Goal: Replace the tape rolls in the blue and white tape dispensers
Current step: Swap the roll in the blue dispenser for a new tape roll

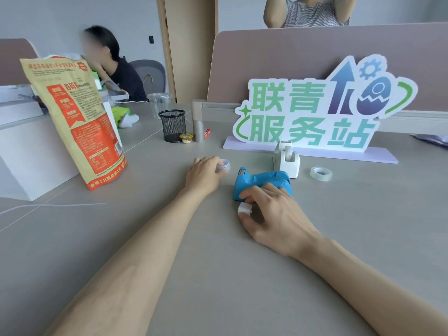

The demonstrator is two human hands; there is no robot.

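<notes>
The blue tape dispenser (260, 181) lies on its side on the grey desk (218, 275), cutter end pointing away. My right hand (271, 214) rests on its near end and pinches a small white hub piece (244, 208) between thumb and fingers. My left hand (204, 175) reaches forward and grips a small tape roll (224, 165) on the desk. The white tape dispenser (287, 160) stands upright just behind the blue one. A clear tape roll (321, 173) lies flat to the right of it.
A large printed sign (315, 107) stands against the partition behind the dispensers. A black mesh pen cup (172, 126) and a small jelly cup (186, 138) sit far centre. A tall paper snack bag (80, 122) leans at left. Two people are beyond the desk.
</notes>
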